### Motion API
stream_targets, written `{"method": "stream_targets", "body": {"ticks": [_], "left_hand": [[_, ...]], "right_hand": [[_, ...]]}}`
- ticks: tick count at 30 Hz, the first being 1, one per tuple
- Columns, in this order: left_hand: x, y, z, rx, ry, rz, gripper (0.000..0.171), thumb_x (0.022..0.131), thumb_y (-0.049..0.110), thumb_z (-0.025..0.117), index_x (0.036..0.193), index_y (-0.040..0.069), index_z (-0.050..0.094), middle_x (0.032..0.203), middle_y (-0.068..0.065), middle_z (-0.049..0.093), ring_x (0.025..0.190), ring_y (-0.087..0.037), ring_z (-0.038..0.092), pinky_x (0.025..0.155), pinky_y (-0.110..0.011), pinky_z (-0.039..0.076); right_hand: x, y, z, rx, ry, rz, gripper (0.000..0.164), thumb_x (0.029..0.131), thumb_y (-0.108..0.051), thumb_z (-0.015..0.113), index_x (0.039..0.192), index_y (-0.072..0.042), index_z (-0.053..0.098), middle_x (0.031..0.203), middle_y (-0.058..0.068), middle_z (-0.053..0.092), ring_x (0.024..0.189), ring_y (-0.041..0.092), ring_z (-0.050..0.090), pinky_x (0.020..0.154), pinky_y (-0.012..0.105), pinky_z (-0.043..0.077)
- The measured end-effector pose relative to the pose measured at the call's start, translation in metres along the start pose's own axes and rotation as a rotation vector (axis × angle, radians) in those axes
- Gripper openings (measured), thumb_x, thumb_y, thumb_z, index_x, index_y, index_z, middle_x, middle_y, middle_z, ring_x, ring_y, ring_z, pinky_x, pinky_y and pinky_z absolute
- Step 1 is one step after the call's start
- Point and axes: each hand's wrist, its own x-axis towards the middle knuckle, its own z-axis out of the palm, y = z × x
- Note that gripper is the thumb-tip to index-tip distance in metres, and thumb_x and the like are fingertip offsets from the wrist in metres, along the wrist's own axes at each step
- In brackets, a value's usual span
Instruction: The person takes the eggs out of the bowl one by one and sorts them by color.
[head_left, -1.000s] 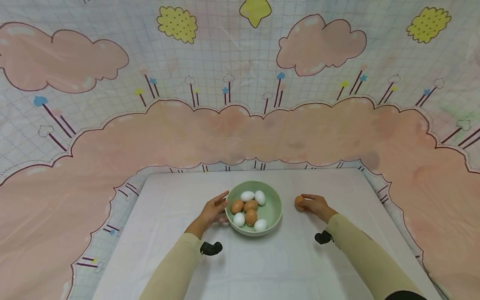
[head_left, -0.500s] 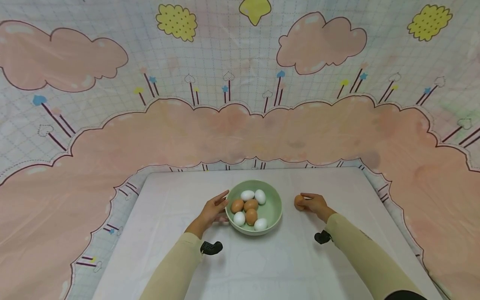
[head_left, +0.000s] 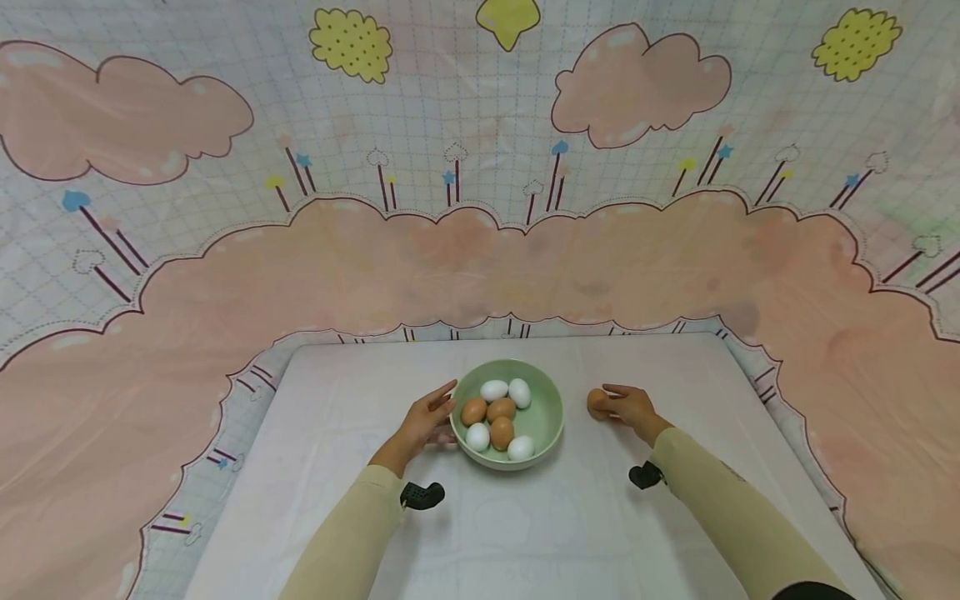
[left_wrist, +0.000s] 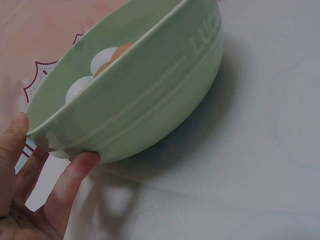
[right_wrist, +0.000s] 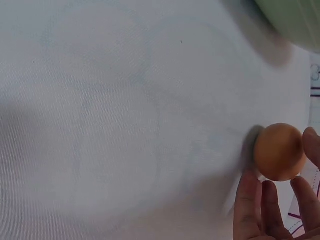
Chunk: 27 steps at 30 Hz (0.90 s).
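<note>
Head view: spread left hand (head_left: 422,423) touches glossy round bowl (head_left: 546,417); right hand (head_left: 633,410) pinches smooth brown egg (head_left: 597,405).

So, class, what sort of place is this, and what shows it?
Probably a staged recording spot, though I can't be sure: a cartoon backdrop spreads behind a white table, black gadgets sit at both wrists, and a bowl of eggs is set out.

"What sort of place is this?"

"A cloth-draped spot; whether home, studio or lab, I can't tell. Cartoon-printed cloth (head_left: 510,275) with pink clouds (head_left: 127,121), upper left and upper right, fills the background and flanks a white table (head_left: 510,542) at bottom centre."
</note>
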Motion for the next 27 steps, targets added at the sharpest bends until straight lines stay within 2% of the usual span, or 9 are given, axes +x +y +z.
{"method": "stream_targets", "body": {"ticks": [10, 13, 21, 27], "left_hand": [[0.001, 0.0, 0.0, -0.001, 0.006, -0.015, 0.052, 0.103, 0.02, 0.054, 0.152, 0.02, 0.039, 0.158, -0.023, 0.028, 0.12, -0.045, 0.056, 0.073, -0.047, 0.063], [0.001, 0.0, 0.0, -0.001, 0.003, -0.022, 0.052, 0.103, 0.02, 0.054, 0.152, 0.02, 0.039, 0.158, -0.023, 0.028, 0.12, -0.044, 0.057, 0.073, -0.044, 0.063], [0.0, 0.0, -0.001, -0.008, 0.001, -0.016, 0.052, 0.102, 0.02, 0.054, 0.152, 0.019, 0.039, 0.158, -0.024, 0.028, 0.12, -0.045, 0.056, 0.073, -0.045, 0.063], [0.0, 0.0, 0.0, -0.01, 0.01, -0.016, 0.052, 0.102, 0.02, 0.055, 0.152, 0.019, 0.04, 0.157, -0.024, 0.029, 0.12, -0.045, 0.057, 0.072, -0.045, 0.063]], "right_hand": [[-0.009, -0.014, -0.01, -0.051, 0.056, -0.058, 0.058, 0.093, -0.014, 0.068, 0.144, 0.001, 0.046, 0.144, 0.028, 0.045, 0.125, 0.038, 0.052, 0.091, 0.031, 0.058], [-0.012, -0.02, -0.009, -0.063, 0.057, -0.102, 0.057, 0.094, -0.015, 0.068, 0.143, 0.002, 0.047, 0.142, 0.029, 0.047, 0.124, 0.038, 0.053, 0.093, 0.033, 0.058], [-0.025, -0.042, 0.017, -0.084, 0.026, -0.226, 0.054, 0.09, -0.017, 0.072, 0.138, 0.002, 0.054, 0.132, 0.026, 0.058, 0.107, 0.031, 0.066, 0.087, 0.031, 0.059], [-0.034, -0.051, 0.044, -0.06, -0.009, -0.265, 0.052, 0.089, -0.016, 0.074, 0.135, 0.0, 0.058, 0.127, 0.023, 0.063, 0.107, 0.035, 0.067, 0.087, 0.034, 0.06]]}}
